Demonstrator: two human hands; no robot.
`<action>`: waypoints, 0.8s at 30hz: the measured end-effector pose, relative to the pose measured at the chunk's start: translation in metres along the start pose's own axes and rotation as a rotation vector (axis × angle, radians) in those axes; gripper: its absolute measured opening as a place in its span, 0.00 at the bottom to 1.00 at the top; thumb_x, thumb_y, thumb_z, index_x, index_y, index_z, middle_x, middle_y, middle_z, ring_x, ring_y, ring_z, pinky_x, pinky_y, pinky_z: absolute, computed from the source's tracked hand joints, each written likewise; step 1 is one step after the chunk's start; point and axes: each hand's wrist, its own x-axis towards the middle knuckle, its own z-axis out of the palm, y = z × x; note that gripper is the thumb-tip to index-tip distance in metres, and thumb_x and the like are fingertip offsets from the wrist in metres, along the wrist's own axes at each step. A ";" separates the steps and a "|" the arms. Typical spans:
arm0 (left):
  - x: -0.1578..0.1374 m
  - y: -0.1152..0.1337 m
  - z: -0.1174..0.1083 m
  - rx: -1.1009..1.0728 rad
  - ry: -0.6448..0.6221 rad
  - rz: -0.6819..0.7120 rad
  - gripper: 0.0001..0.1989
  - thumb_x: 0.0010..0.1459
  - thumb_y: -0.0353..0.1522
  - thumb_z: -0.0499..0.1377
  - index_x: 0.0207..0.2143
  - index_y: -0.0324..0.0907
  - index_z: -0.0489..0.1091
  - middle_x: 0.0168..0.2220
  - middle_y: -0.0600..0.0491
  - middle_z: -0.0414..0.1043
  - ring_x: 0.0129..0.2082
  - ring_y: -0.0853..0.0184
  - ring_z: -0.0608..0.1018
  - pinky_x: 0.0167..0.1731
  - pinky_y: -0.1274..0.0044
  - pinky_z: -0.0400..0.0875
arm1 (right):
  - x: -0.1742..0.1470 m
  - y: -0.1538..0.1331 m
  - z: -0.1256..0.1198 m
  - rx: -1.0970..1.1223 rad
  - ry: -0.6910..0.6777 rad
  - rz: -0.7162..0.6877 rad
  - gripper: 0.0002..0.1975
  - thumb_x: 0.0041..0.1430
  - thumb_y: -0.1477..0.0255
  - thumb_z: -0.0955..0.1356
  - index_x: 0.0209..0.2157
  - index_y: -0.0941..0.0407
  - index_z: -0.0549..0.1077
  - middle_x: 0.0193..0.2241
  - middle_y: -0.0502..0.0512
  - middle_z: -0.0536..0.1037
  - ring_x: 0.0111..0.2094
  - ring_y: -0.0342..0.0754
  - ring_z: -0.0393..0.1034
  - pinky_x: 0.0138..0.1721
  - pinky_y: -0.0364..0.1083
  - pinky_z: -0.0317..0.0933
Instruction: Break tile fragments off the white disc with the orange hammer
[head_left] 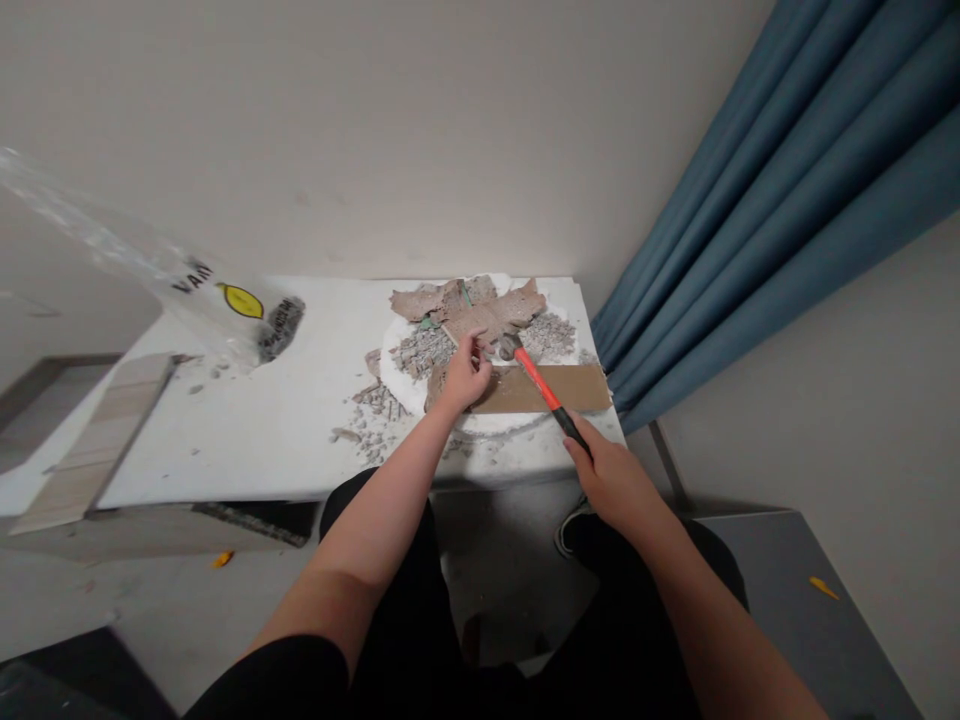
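My right hand [609,475] grips the black end of a hammer [541,385] with an orange handle; its metal head rests on a broken plaster-like slab [480,308] backed with brown paper. My left hand [463,375] presses on the slab pieces, index finger pointing at the spot next to the hammer head. The slab lies on a white round base [390,365] with grey rubble [420,350] around it. A strip of brown cardboard [581,388] lies under the hammer handle.
The work sits on a low white table [285,400] against a wall. A clear plastic bag [225,300] with printing lies at the left. A wooden plank [97,440] leans off the left edge. Blue curtains [750,230] hang at the right. Crumbs [367,425] scatter near the front edge.
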 end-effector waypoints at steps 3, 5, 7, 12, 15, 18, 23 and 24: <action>0.002 -0.002 -0.005 -0.013 0.018 0.012 0.29 0.53 0.27 0.53 0.59 0.45 0.60 0.43 0.52 0.74 0.35 0.69 0.73 0.36 0.77 0.69 | 0.002 0.001 0.004 -0.020 -0.026 -0.009 0.27 0.72 0.63 0.57 0.69 0.53 0.62 0.49 0.64 0.81 0.46 0.62 0.78 0.48 0.55 0.67; 0.004 -0.005 -0.014 -0.032 0.063 0.032 0.28 0.54 0.27 0.53 0.59 0.44 0.60 0.42 0.52 0.73 0.34 0.70 0.72 0.35 0.77 0.68 | 0.003 0.004 0.005 -0.028 -0.032 -0.012 0.27 0.72 0.63 0.57 0.68 0.53 0.62 0.48 0.63 0.81 0.47 0.61 0.77 0.48 0.54 0.67; 0.005 -0.010 -0.025 -0.043 0.121 0.040 0.27 0.54 0.28 0.53 0.58 0.43 0.61 0.42 0.51 0.73 0.33 0.70 0.72 0.33 0.78 0.67 | 0.003 0.007 0.004 -0.025 -0.016 -0.003 0.27 0.72 0.62 0.57 0.68 0.52 0.62 0.48 0.62 0.81 0.48 0.61 0.77 0.49 0.54 0.67; 0.001 -0.026 -0.064 -0.031 0.209 0.026 0.25 0.54 0.28 0.55 0.56 0.43 0.62 0.41 0.52 0.74 0.31 0.71 0.71 0.29 0.79 0.66 | 0.002 0.007 0.001 -0.006 0.023 0.003 0.27 0.72 0.64 0.57 0.69 0.54 0.62 0.48 0.63 0.81 0.48 0.62 0.77 0.50 0.55 0.66; -0.007 -0.036 -0.087 -0.006 0.245 0.003 0.24 0.54 0.29 0.56 0.55 0.44 0.63 0.40 0.53 0.74 0.30 0.71 0.70 0.28 0.79 0.66 | 0.001 0.004 0.006 -0.019 0.008 -0.012 0.27 0.72 0.63 0.57 0.68 0.52 0.62 0.48 0.62 0.82 0.47 0.62 0.77 0.49 0.54 0.66; -0.016 -0.044 -0.109 0.006 0.293 -0.050 0.23 0.55 0.29 0.57 0.54 0.44 0.63 0.39 0.55 0.73 0.31 0.72 0.70 0.29 0.79 0.67 | 0.003 0.007 0.012 -0.016 0.012 -0.025 0.25 0.71 0.63 0.58 0.66 0.51 0.65 0.49 0.60 0.82 0.49 0.60 0.77 0.50 0.53 0.66; -0.032 -0.057 -0.143 0.148 0.407 -0.292 0.20 0.55 0.29 0.58 0.51 0.44 0.62 0.40 0.51 0.75 0.32 0.67 0.74 0.35 0.71 0.72 | 0.013 0.024 0.017 0.037 0.096 -0.032 0.24 0.71 0.65 0.58 0.64 0.54 0.68 0.50 0.60 0.81 0.52 0.59 0.75 0.52 0.53 0.66; -0.036 -0.061 -0.148 0.201 0.389 -0.342 0.19 0.54 0.30 0.59 0.49 0.43 0.64 0.40 0.50 0.75 0.32 0.65 0.75 0.35 0.70 0.73 | 0.015 0.027 0.017 0.051 0.105 -0.038 0.24 0.71 0.66 0.59 0.64 0.54 0.68 0.51 0.61 0.81 0.52 0.59 0.75 0.53 0.53 0.66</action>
